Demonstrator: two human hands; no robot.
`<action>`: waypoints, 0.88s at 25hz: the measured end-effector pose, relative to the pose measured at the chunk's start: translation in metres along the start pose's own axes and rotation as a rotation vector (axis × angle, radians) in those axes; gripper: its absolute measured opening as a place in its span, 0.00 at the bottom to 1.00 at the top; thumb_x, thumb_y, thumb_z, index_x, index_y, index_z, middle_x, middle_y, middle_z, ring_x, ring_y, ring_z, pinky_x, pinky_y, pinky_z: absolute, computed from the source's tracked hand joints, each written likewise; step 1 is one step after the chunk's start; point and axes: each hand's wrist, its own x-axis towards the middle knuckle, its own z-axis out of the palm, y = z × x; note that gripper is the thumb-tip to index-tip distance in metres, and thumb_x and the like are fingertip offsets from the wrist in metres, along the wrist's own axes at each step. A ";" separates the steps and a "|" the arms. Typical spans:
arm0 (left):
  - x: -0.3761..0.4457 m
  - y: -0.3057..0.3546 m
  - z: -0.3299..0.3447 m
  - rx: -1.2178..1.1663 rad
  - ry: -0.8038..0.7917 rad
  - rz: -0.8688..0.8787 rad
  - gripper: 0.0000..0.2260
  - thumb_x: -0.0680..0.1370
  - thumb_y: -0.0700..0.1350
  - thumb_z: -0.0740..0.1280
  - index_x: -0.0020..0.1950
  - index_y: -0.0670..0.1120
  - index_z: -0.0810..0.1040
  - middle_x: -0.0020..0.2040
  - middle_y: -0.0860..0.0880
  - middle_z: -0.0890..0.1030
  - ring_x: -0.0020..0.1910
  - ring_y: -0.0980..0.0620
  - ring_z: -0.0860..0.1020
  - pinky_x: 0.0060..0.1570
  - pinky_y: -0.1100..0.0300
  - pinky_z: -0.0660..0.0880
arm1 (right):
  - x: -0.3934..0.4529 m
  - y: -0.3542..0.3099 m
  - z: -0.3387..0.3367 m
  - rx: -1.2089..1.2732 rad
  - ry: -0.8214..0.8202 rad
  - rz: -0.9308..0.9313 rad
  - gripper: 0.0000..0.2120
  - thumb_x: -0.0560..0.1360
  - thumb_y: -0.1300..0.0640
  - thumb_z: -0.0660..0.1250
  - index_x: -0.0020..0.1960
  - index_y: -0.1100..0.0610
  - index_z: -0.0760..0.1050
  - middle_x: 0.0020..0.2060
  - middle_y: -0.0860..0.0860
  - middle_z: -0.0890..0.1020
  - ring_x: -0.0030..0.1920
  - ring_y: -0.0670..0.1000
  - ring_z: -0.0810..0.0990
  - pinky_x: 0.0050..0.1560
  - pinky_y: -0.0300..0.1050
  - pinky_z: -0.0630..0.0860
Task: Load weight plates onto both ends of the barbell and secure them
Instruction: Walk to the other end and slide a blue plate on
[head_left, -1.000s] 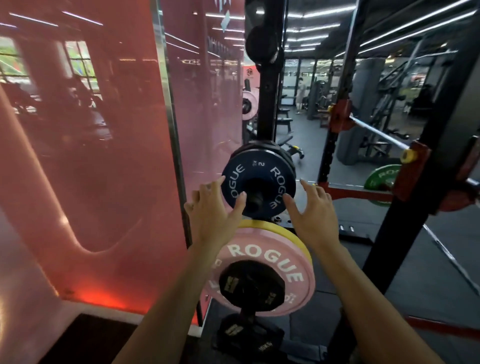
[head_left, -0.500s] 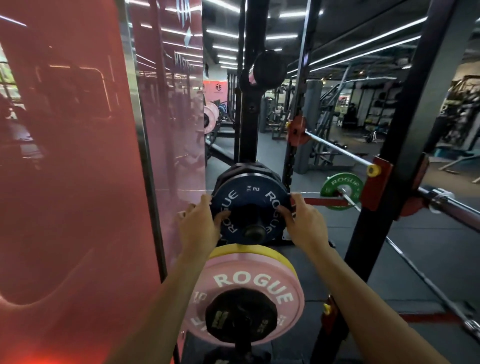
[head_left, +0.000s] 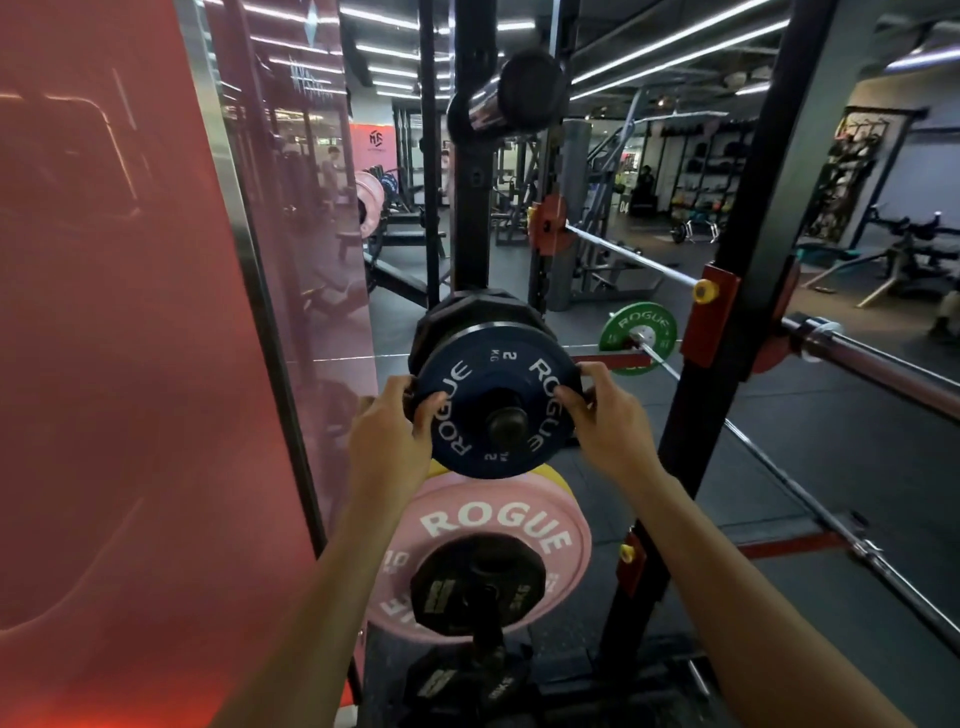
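A dark blue 2 kg plate (head_left: 493, 379) marked ROGUE hangs on a storage peg (head_left: 506, 423) of the black rack, with black plates (head_left: 467, 312) stacked behind it. My left hand (head_left: 395, 431) grips its left rim and my right hand (head_left: 602, 415) grips its right rim, thumbs on the face. The barbell (head_left: 883, 364) rests on the rack at the right, its near sleeve bare. A green plate (head_left: 636, 325) sits on a bar end further back.
Below hangs a pink 10 kg plate (head_left: 493, 525) with a yellow plate behind and a small black plate (head_left: 475, 592) in front. A red glossy wall panel (head_left: 130, 364) stands close on the left. The black rack upright (head_left: 727, 364) rises right of my hands. Gym machines fill the background.
Both hands went from open and hovering near the blue plate to gripping its rim on either side. The camera has moved closer and turned right.
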 end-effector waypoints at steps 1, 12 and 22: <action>-0.007 0.001 -0.004 -0.030 0.022 0.029 0.20 0.78 0.65 0.60 0.57 0.51 0.74 0.43 0.54 0.79 0.45 0.56 0.73 0.40 0.61 0.69 | -0.009 -0.001 -0.005 0.025 0.008 -0.014 0.15 0.79 0.47 0.63 0.60 0.56 0.71 0.42 0.51 0.80 0.40 0.54 0.79 0.36 0.49 0.72; -0.063 0.094 0.003 -0.106 -0.009 0.193 0.15 0.77 0.56 0.67 0.55 0.45 0.77 0.44 0.50 0.77 0.47 0.51 0.73 0.42 0.59 0.74 | -0.097 0.049 -0.080 0.203 0.139 0.034 0.12 0.79 0.46 0.63 0.59 0.50 0.71 0.43 0.45 0.81 0.43 0.45 0.80 0.42 0.44 0.77; -0.141 0.318 0.153 -0.276 -0.048 0.353 0.13 0.78 0.53 0.70 0.52 0.43 0.79 0.42 0.49 0.81 0.45 0.47 0.74 0.47 0.51 0.72 | -0.168 0.211 -0.302 0.038 0.342 0.163 0.09 0.78 0.45 0.65 0.57 0.43 0.72 0.46 0.46 0.81 0.46 0.48 0.80 0.46 0.50 0.79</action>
